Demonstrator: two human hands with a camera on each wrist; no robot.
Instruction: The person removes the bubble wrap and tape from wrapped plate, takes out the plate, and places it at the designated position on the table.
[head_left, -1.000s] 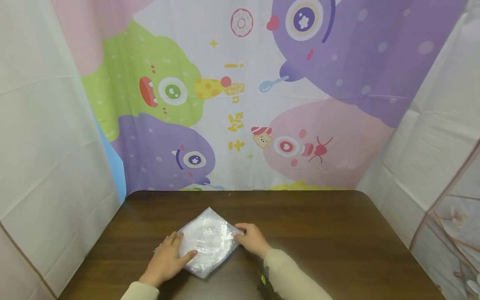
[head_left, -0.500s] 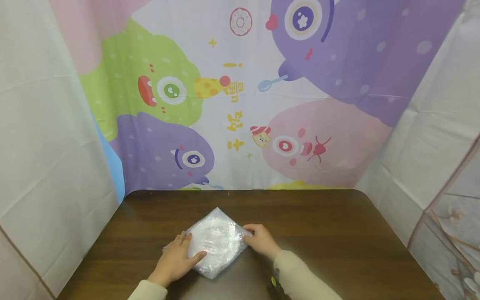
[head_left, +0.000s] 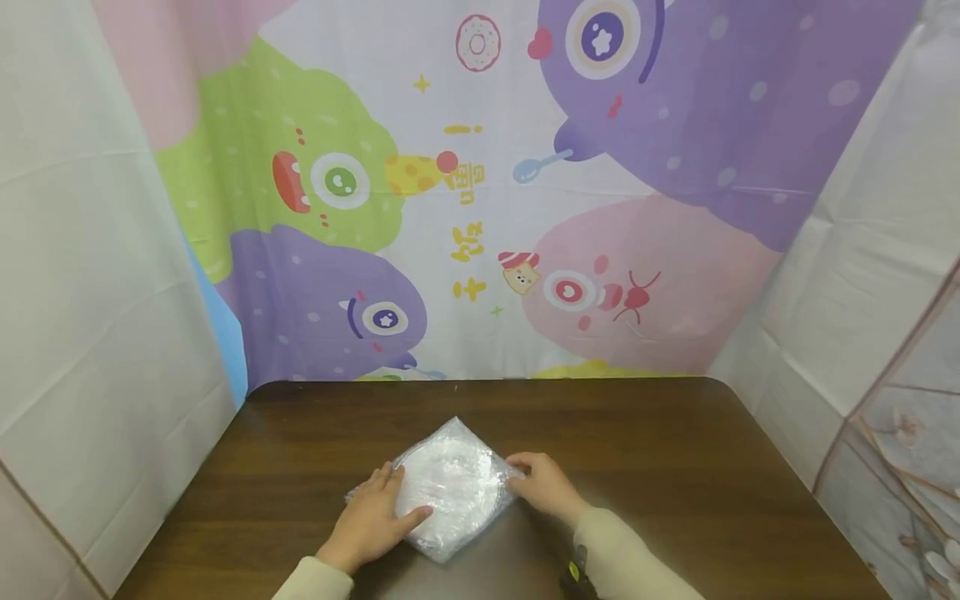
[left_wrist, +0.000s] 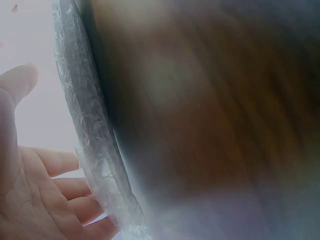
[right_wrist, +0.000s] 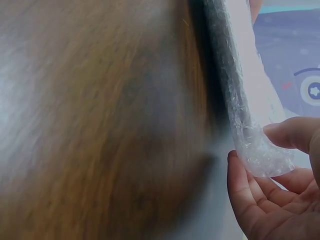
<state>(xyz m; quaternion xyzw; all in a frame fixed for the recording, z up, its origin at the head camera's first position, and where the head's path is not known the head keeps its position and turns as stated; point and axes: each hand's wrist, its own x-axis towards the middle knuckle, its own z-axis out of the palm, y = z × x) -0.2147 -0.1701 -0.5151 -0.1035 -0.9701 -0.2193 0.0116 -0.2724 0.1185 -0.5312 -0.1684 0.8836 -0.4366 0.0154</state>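
Right hand (head_left: 550,486) pinching shiny packet (head_left: 456,487) at right corner, left hand (head_left: 372,517) spread on left side, packet slid right

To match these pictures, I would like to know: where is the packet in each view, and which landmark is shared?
Head: the packet is at lower middle, between the left hand and the right hand.
Left wrist: a slanted strip left of centre, running from top to bottom.
Right wrist: right of centre, from the top down to the corner that the right hand pinches.
Shared landmark: the table, brown in all three.
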